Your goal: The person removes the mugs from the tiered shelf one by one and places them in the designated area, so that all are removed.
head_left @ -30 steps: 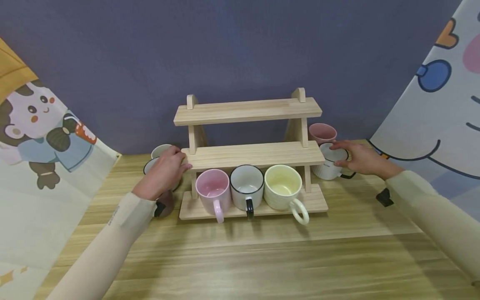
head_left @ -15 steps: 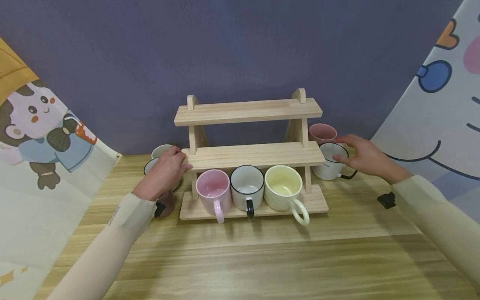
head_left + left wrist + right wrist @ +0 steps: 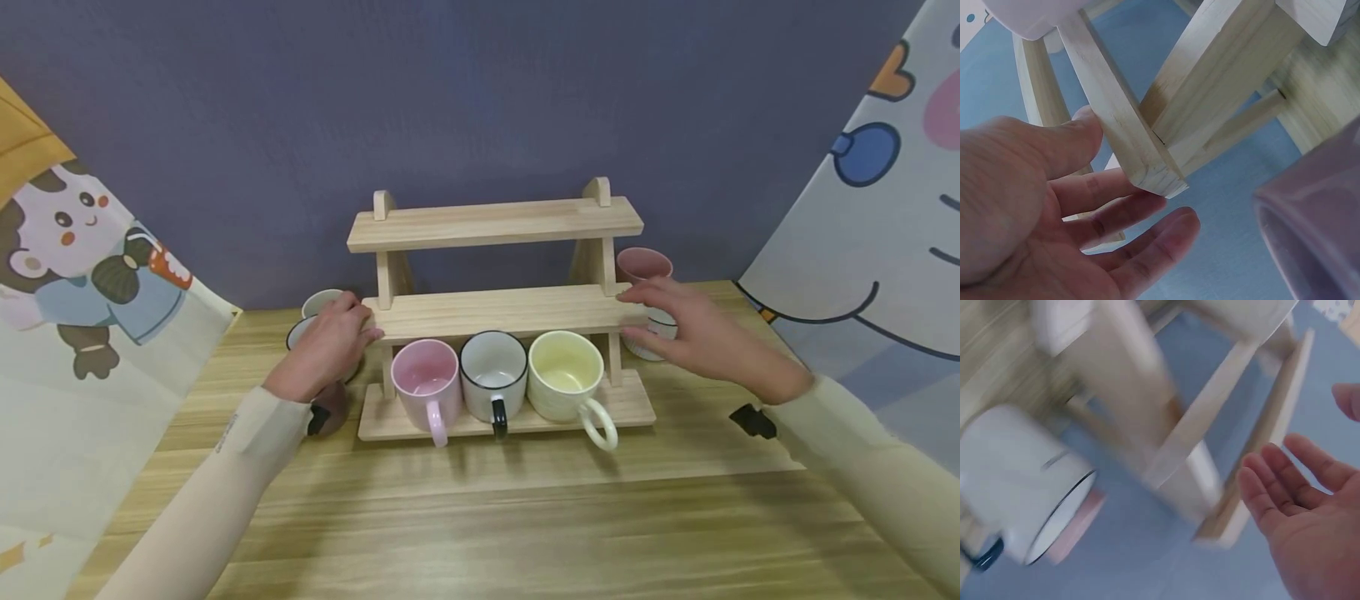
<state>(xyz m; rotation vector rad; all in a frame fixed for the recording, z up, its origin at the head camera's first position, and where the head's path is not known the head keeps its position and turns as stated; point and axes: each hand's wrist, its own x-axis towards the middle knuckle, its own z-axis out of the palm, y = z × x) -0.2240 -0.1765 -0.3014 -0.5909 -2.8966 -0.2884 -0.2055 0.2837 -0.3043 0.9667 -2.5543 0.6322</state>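
A three-tier wooden shelf rack [image 3: 502, 312] stands against the back wall. My left hand [image 3: 326, 346] pinches the left end of its middle board; in the left wrist view the thumb [image 3: 1088, 134] lies on one face, with fingers on the other. My right hand [image 3: 697, 337] is beside the board's right end, thumb and fingers spread, holding nothing in the right wrist view. On the bottom tier sit a pink mug [image 3: 427, 379], a white mug with black rim [image 3: 493, 371] and a pale yellow mug [image 3: 564, 375], upright, handles forward.
Behind my right hand stand a white black-rimmed mug [image 3: 1022, 475] and a darker pink cup [image 3: 643, 263]. Left of the rack, partly hidden by my left hand, are a pale cup [image 3: 321, 300], a dark-rimmed cup [image 3: 298, 330] and a mauve cup [image 3: 1316, 206].
My right hand has left the white mug on the right and moved leftward to the middle board's right end. That mug stays on the table. The left hand keeps its grip.
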